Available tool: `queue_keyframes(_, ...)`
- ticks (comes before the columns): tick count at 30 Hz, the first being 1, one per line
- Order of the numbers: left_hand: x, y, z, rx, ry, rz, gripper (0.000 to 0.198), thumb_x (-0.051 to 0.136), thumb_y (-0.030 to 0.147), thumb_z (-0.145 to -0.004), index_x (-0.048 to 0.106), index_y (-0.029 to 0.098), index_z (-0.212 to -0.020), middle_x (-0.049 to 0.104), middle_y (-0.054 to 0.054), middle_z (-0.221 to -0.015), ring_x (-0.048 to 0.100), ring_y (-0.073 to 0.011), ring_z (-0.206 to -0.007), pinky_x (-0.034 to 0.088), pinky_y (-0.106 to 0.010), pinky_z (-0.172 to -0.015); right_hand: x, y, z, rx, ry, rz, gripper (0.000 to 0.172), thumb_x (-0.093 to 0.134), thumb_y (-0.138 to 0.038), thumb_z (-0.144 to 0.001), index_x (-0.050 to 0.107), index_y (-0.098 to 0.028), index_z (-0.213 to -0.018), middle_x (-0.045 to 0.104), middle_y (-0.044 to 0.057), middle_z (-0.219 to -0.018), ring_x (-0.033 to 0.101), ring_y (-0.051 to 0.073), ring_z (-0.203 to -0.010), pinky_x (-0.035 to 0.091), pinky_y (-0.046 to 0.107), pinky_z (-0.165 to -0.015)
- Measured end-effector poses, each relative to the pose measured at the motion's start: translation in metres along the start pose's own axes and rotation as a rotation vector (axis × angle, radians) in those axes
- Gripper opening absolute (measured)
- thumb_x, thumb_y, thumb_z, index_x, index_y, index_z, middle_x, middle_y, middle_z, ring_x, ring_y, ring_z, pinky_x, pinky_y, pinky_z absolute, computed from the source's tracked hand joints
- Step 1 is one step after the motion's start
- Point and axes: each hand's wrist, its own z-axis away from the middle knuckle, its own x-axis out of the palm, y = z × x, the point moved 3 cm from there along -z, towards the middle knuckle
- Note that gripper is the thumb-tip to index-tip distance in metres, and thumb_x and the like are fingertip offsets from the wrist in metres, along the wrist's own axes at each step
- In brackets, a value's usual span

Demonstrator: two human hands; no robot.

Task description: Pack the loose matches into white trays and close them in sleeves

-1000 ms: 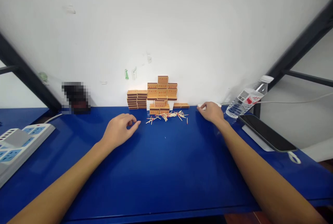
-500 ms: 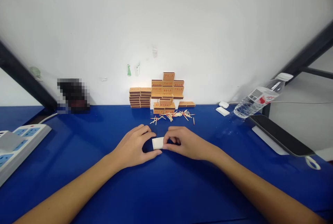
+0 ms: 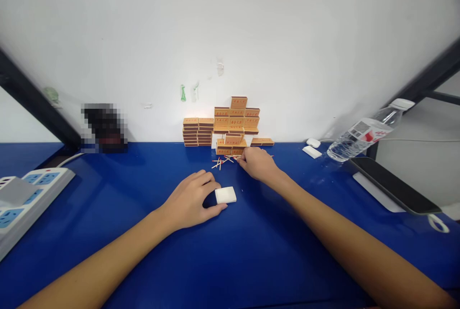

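On the blue table, a small white box point(image 3: 225, 195) lies between the thumb and index finger of my left hand point(image 3: 196, 200), which curls around its left end. Farther back, my right hand point(image 3: 259, 163) reaches into the loose matchsticks point(image 3: 218, 162). Its thumb and fingers are pinched together, and whatever they hold is too small to make out. That hand covers much of the match pile. Right behind it rises a stepped stack of orange matchboxes point(image 3: 236, 122), with white pieces low at its sides.
Left of the stepped stack are two columns of flat matchboxes point(image 3: 198, 131); more lie flat point(image 3: 262, 142) to its right. A power strip point(image 3: 43, 189) sits at the left. On the right are a tilted water bottle point(image 3: 366, 131), a phone point(image 3: 395, 187) and a white earphone case point(image 3: 313, 143).
My right hand has left the white box and moved forward to the matchsticks. My left hand stays at the box. The whole view has shifted slightly.
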Motion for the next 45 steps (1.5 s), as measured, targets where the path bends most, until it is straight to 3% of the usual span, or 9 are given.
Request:
queue_keyframes(6,0.0,0.001,0.0,0.014,-0.003,-0.005,0.028,0.069,0.043,-0.095,0.072,0.019,-0.108,0.066,-0.008,-0.1,0.061,-0.0244,-0.09,0.055,-0.044,-0.085,0.0,0.013,0.018,-0.064,-0.082,0.028,0.022,0.062,-0.024,-0.096,0.07,-0.017,-0.076,0.073,0.012,-0.079,0.069,0.023,-0.074,0.04,0.031,-0.063)
queue_keyframes(10,0.0,0.002,0.0,0.019,-0.003,-0.006,0.026,0.07,0.042,-0.094,0.072,0.019,-0.107,0.067,-0.007,-0.099,0.061,-0.0238,-0.09,0.055,-0.043,-0.084,0.002,0.024,0.036,-0.087,-0.103,0.022,0.03,0.057,-0.028,-0.1,0.065,-0.019,-0.071,0.07,0.01,-0.076,0.062,0.02,-0.066,0.034,0.031,-0.059)
queue_keyframes(14,0.002,0.004,-0.001,0.025,-0.004,0.012,0.027,0.068,0.043,-0.095,0.074,0.02,-0.109,0.068,-0.008,-0.098,0.062,-0.024,-0.091,0.056,-0.043,-0.084,-0.005,0.03,0.049,-0.175,-0.1,-0.08,0.031,0.056,-0.031,-0.101,0.058,-0.021,-0.071,0.068,0.006,-0.074,0.057,0.018,-0.062,0.035,0.031,-0.06)
queue_keyframes(19,0.004,0.006,-0.001,0.024,-0.011,0.019,0.026,0.07,0.042,-0.094,0.073,0.021,-0.11,0.068,-0.007,-0.099,0.062,-0.0246,-0.093,0.055,-0.042,-0.084,-0.014,0.007,0.069,-0.405,-0.083,-0.342,0.025,0.056,-0.041,-0.102,0.061,-0.023,-0.086,0.069,0.004,-0.084,0.059,0.017,-0.069,0.04,0.03,-0.064)
queue_keyframes(22,0.004,0.006,0.0,0.022,-0.027,0.012,0.025,0.07,0.041,-0.094,0.073,0.021,-0.11,0.067,-0.007,-0.099,0.062,-0.025,-0.093,0.055,-0.042,-0.083,-0.007,-0.013,0.08,-0.522,-0.14,-0.311,0.019,0.06,-0.035,-0.102,0.06,-0.023,-0.087,0.068,0.003,-0.089,0.059,0.017,-0.07,0.04,0.03,-0.064)
queue_keyframes(25,0.003,0.007,0.0,0.024,-0.021,0.016,0.025,0.069,0.042,-0.095,0.073,0.02,-0.107,0.067,-0.007,-0.099,0.062,-0.0246,-0.092,0.055,-0.042,-0.084,-0.001,-0.024,0.086,-0.594,-0.117,-0.213,0.014,0.062,-0.025,-0.101,0.062,-0.022,-0.087,0.067,0.004,-0.091,0.06,0.018,-0.072,0.041,0.031,-0.066)
queue_keyframes(31,0.004,0.006,-0.002,0.027,-0.02,0.007,0.026,0.069,0.043,-0.096,0.072,0.021,-0.109,0.067,-0.007,-0.099,0.062,-0.0245,-0.091,0.055,-0.042,-0.084,-0.007,-0.015,0.084,-0.613,-0.115,-0.248,0.009,0.061,-0.028,-0.103,0.068,-0.025,-0.099,0.066,0.003,-0.098,0.063,0.018,-0.079,0.043,0.032,-0.069)
queue_keyframes(41,0.001,0.008,-0.001,0.034,-0.019,0.009,0.026,0.067,0.042,-0.097,0.073,0.018,-0.107,0.066,-0.007,-0.096,0.061,-0.0237,-0.09,0.054,-0.041,-0.082,-0.007,-0.023,0.087,-0.585,-0.158,-0.323,0.023,0.057,-0.033,-0.105,0.068,-0.02,-0.091,0.065,0.003,-0.091,0.058,0.015,-0.075,0.041,0.03,-0.067)
queue_keyframes(45,0.001,0.008,-0.001,0.028,-0.039,-0.004,0.029,0.069,0.042,-0.096,0.073,0.018,-0.111,0.066,-0.007,-0.097,0.061,-0.0238,-0.091,0.054,-0.041,-0.083,-0.022,-0.004,0.076,-0.565,-0.058,-0.362,0.016,0.058,-0.028,-0.104,0.07,-0.021,-0.094,0.066,0.003,-0.088,0.058,0.016,-0.077,0.04,0.03,-0.07)
